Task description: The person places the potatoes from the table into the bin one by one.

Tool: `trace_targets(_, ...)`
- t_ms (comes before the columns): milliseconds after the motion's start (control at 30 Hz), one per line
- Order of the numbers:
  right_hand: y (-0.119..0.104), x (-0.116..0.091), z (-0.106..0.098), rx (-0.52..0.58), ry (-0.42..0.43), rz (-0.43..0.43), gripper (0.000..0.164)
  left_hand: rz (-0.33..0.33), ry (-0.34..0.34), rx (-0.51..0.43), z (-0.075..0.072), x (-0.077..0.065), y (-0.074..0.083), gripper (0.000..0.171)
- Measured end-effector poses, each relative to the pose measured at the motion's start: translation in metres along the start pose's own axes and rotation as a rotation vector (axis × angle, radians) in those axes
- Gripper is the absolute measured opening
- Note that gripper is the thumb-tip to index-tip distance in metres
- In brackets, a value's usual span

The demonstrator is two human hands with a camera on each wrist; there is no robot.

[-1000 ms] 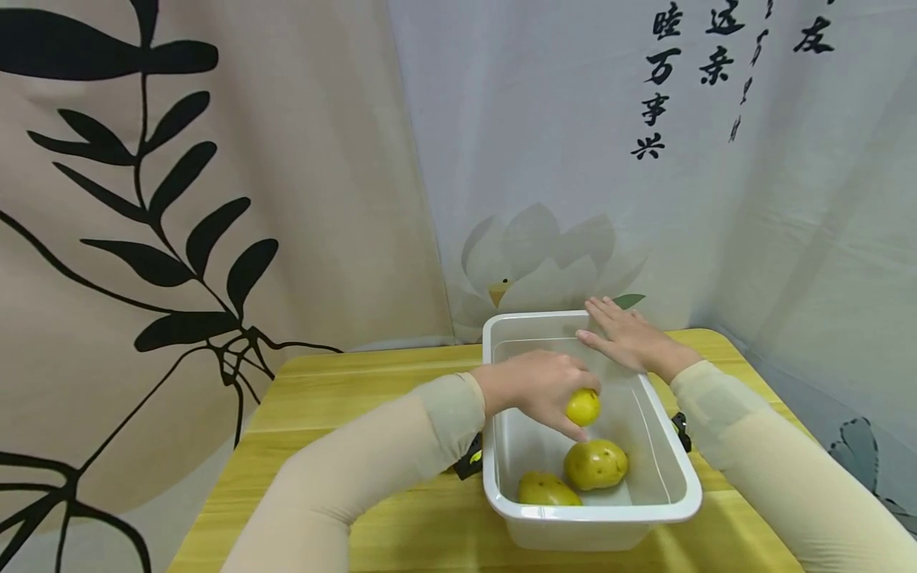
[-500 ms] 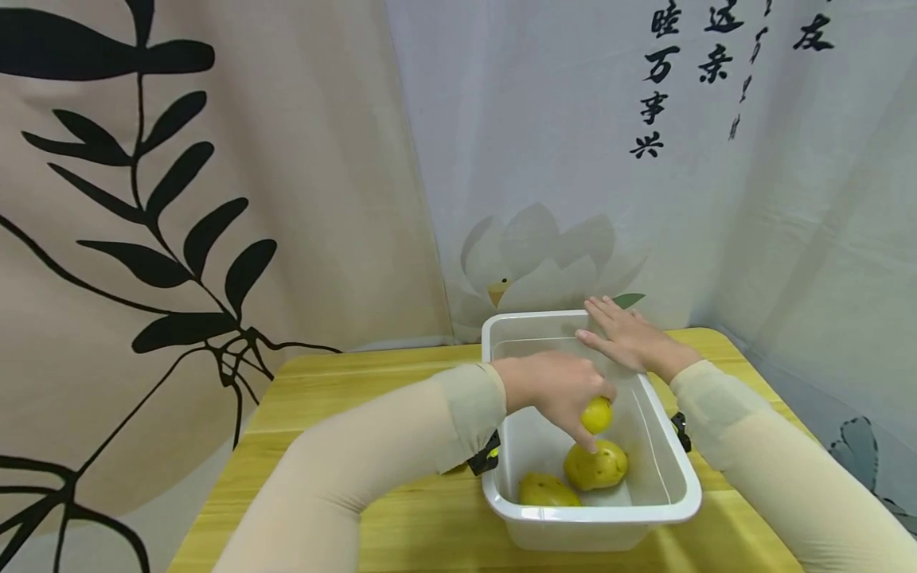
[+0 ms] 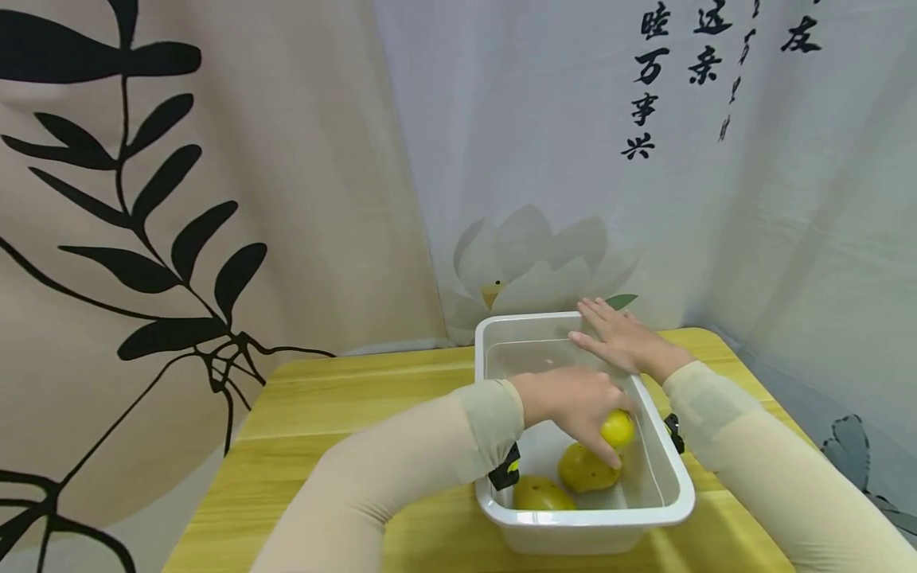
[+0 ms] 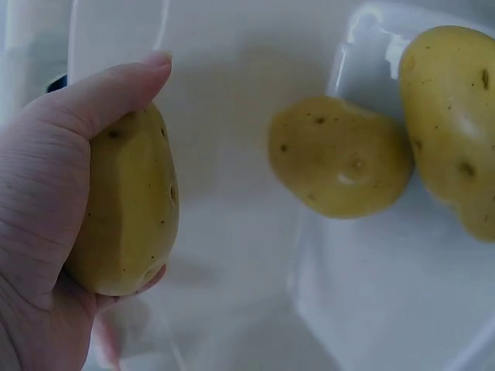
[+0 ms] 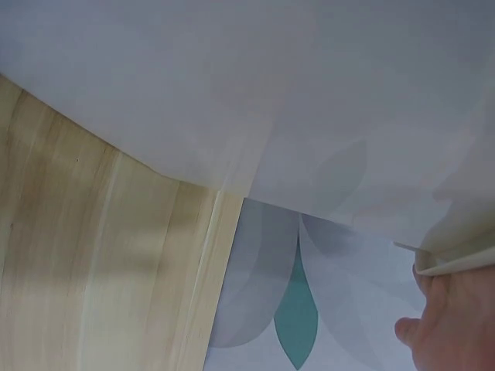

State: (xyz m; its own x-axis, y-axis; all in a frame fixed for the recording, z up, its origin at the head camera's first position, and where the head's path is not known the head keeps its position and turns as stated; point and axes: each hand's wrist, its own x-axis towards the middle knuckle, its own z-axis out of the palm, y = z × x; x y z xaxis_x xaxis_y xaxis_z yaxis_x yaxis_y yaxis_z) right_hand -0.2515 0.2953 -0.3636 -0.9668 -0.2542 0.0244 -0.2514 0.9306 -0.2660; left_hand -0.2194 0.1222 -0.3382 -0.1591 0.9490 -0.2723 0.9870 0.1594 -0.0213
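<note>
My left hand [image 3: 573,404] reaches down inside a white plastic bin [image 3: 583,519] and grips a yellow potato [image 4: 128,212], thumb on one side and fingers curled around the other. In the head view that potato shows near the bin's right inner wall. Two more potatoes lie on the bin floor: a middle one [image 3: 587,468], partly overlapped by my left thumb, and another [image 3: 542,493] at the near left corner. On the bin's far right rim rests my right hand [image 3: 625,338], its fingers straight; only part of it [image 5: 456,321] appears in the right wrist view.
The bin stands on a wooden table [image 3: 372,398]. Behind the table hangs a printed curtain [image 3: 322,199] with dark leaves and writing. A black wrist strap [image 3: 505,469] on my left arm overlaps the bin's left rim.
My left hand, holding the potato, has moved right and lower in the bin, toward the right inner wall. My right hand stays on the rim. The head view has shifted slightly.
</note>
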Motion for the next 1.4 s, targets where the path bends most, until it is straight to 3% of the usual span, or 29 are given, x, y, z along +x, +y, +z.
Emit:
trace_targets(200, -0.004, 0.003, 0.003, 0.003, 0.009, -0.01, 0.078, 0.0, 0.036, -0.048, 0.02, 0.007, -0.005, 0.069)
trace_targets(400, -0.003, 0.002, -0.001, 0.011, 0.026, -0.012, 0.078, -0.002, 0.06, -0.067, 0.025, 0.012, -0.007, 0.065)
trace_targets(733, 0.0, 0.003, 0.0, -0.003, -0.004, 0.004, 0.078, 0.035, 0.03, -0.133, 0.03, 0.016, -0.005, 0.057)
trace_targets(1033, 0.001, 0.005, 0.001, 0.01, -0.005, 0.012, 0.079, 0.054, -0.034, -0.307, 0.031, 0.014, -0.008, 0.055)
trace_targets(1400, 0.0, 0.003, -0.001, 0.008, -0.03, 0.031, 0.079, 0.028, -0.093, -0.295, 0.034, 0.016, -0.008, 0.062)
